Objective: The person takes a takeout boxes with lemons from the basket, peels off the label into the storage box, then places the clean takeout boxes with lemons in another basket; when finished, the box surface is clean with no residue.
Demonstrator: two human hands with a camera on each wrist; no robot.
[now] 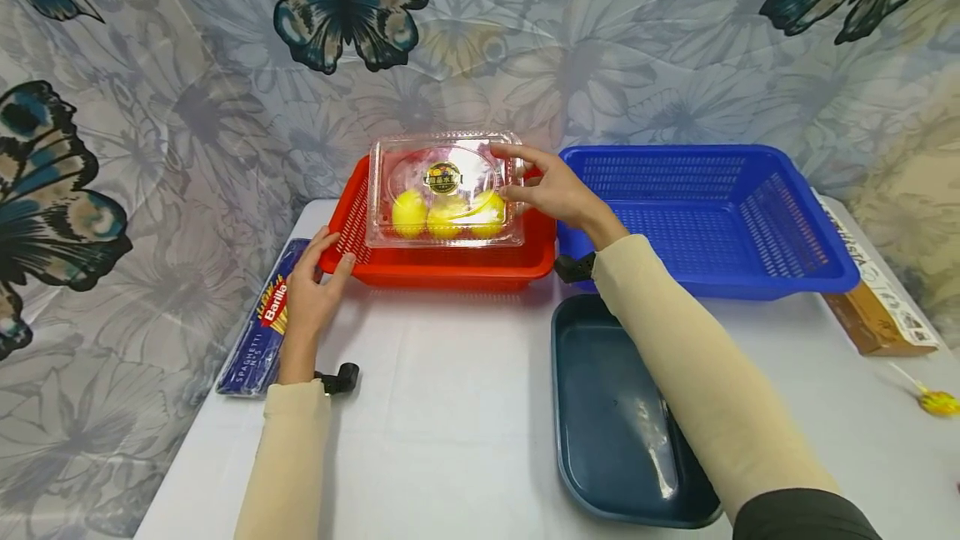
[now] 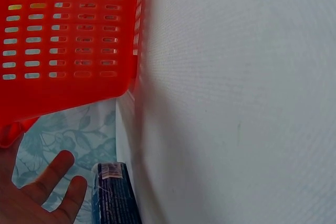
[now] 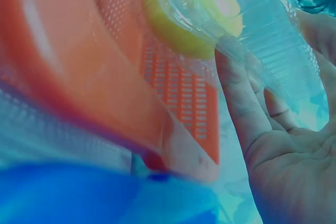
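Note:
A clear plastic clamshell fruit box (image 1: 444, 158) with three round yellow fruits (image 1: 408, 213) showing through it is tilted over the red basket (image 1: 442, 273). My right hand (image 1: 551, 190) holds the box by its right end, thumb and fingers on opposite sides in the right wrist view. My left hand (image 1: 315, 298) grips the red basket's left front corner at the rim. Two of its fingers (image 2: 55, 171) stick out away from the basket in the left wrist view. Whether the box touches the basket floor is hidden.
To the right stands a blue basket (image 1: 750, 286), with a box marked PASTA (image 1: 881, 307) beside it. A dark teal tray (image 1: 600, 473) lies below my right forearm. A blue spaghetti pack (image 1: 251, 352) lies at the left edge, and a yellow-wrapped lollipop (image 1: 937, 403) at the far right.

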